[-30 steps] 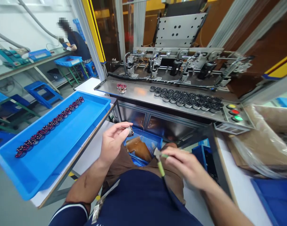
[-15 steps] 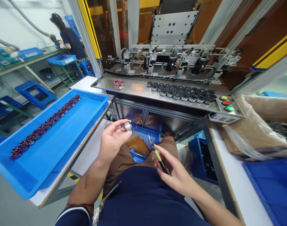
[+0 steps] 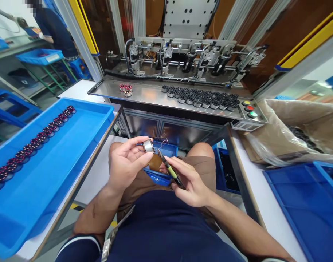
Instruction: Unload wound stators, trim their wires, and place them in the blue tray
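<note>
My left hand pinches a motor stator between thumb and fingers, a short silvery cylinder with a dark rim. Thin copper wires stick out from its right side in loose loops. In my right hand is a pair of pliers with dark pointed jaws and a black and yellow-green handle. The jaws point up and left, close to the stator's right side under the wires. Whether they touch a wire I cannot tell.
On my left, a blue tray holds a long row of wound stators. Ahead, a machine's metal ledge carries several black-topped stators and push buttons. A lined carton stands right. A blue bin sits between my knees.
My right hand has brought the pliers up and left, close to the stator. My left hand keeps its hold. The camera view has shifted, tilting down and toward the right.
</note>
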`<state>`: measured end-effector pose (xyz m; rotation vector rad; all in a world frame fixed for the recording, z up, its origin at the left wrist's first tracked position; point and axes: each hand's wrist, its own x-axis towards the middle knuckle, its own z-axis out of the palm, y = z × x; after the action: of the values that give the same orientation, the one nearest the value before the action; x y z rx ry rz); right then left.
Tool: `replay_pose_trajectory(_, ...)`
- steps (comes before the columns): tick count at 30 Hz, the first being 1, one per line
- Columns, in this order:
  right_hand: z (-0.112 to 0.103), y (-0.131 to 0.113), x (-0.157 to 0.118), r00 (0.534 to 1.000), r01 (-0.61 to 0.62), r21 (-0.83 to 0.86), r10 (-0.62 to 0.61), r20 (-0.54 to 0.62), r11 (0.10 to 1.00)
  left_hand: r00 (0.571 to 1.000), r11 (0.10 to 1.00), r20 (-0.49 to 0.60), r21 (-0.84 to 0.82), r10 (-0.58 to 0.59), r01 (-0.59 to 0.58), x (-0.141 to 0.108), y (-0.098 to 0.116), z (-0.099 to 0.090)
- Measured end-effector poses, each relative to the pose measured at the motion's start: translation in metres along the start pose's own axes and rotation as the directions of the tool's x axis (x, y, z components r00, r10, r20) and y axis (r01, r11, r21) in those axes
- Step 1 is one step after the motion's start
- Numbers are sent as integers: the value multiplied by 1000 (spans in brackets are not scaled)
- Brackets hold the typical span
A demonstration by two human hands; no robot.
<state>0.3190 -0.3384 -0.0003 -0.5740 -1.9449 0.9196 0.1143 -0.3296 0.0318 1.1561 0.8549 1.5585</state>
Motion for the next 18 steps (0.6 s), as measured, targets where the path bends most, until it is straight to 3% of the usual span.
replay_pose_trajectory(9, -3, 21, 4, 1000, -11, 97, 11, -3, 995, 1000, 998, -31, 64, 2, 0, 9, -4, 7)
replay_pose_trajectory(18, -8, 25, -4, 989, -126, 129, 136, -67, 984, 1000, 995, -20, 97, 8, -6, 13, -8, 14)
